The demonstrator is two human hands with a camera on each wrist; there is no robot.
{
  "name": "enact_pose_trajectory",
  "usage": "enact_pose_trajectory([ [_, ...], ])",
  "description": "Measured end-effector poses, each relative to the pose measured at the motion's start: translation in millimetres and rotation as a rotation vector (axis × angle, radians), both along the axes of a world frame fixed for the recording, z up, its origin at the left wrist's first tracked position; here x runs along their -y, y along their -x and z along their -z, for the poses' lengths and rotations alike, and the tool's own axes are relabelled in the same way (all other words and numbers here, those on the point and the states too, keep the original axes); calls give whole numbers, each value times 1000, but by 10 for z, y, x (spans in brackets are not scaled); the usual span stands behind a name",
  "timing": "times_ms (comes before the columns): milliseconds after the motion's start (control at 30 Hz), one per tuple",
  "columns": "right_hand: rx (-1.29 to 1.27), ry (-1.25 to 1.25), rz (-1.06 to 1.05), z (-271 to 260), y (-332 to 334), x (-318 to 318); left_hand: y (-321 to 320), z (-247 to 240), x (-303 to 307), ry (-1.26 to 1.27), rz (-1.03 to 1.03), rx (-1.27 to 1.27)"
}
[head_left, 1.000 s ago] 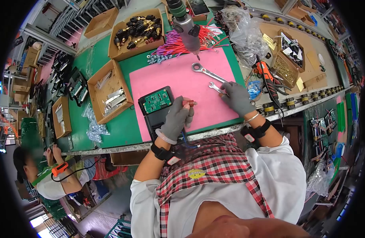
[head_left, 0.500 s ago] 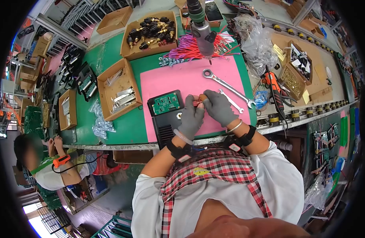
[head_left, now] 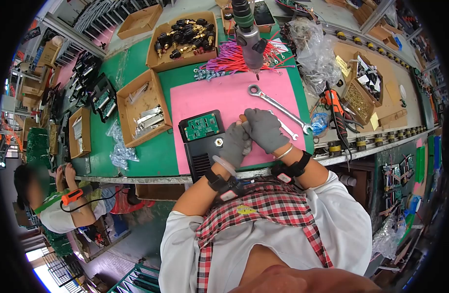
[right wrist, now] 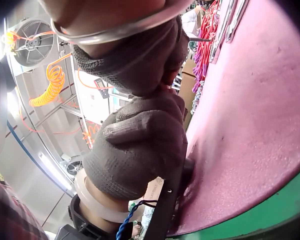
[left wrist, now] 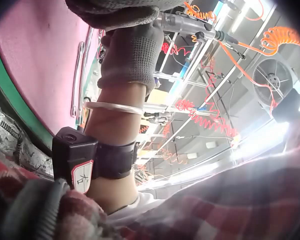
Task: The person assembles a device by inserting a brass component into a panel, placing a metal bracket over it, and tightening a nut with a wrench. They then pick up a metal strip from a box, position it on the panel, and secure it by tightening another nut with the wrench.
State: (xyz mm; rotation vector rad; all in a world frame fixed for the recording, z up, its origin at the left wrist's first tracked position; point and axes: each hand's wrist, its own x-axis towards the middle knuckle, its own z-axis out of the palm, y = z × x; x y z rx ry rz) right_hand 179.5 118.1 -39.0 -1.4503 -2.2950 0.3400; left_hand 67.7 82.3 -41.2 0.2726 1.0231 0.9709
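Both hands wear grey gloves with bare fingertips and meet over the pink mat [head_left: 283, 88]. My left hand [head_left: 235, 144] has curled fingers beside the black housing [head_left: 200, 155], which carries a green circuit board [head_left: 202, 126] and a metal hex nut [head_left: 218, 142]. From the right, my right hand [head_left: 264, 129] closes against the left. The small red terminal post seen earlier is hidden between them; a sliver of red shows between the hands in the right wrist view. An open-end wrench [head_left: 289, 132] and a longer ratchet wrench [head_left: 278, 108] lie just right of the right hand.
A power screwdriver [head_left: 249, 41] hangs above the mat's far edge, near red and purple wires [head_left: 224, 61]. Cardboard boxes of black-and-brass posts [head_left: 153, 59] and metal strips [head_left: 131, 83] stand left. An orange-handled tool [head_left: 334, 105] lies right. Another person [head_left: 58, 210] sits at left.
The right hand let go of the open-end wrench, leaving it on the mat, and moved left to the red post in the left hand. Since then the hands have closed further round it.
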Motion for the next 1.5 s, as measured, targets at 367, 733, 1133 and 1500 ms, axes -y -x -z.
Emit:
enact_pose_trajectory([
  [367,-159,123,33,2,50,43,9,-16,44,-73,16,-61],
  [733,-80,-7,-128,-22,-59,66,106,-163,97,17,130,114],
  [1133,-306,271,-11,18,-172,47,-45,-132,98,-282,-31,-256],
  [1500,-258,128,-1,-59,-74,169,-50,-66,53,-118,-142,-7],
])
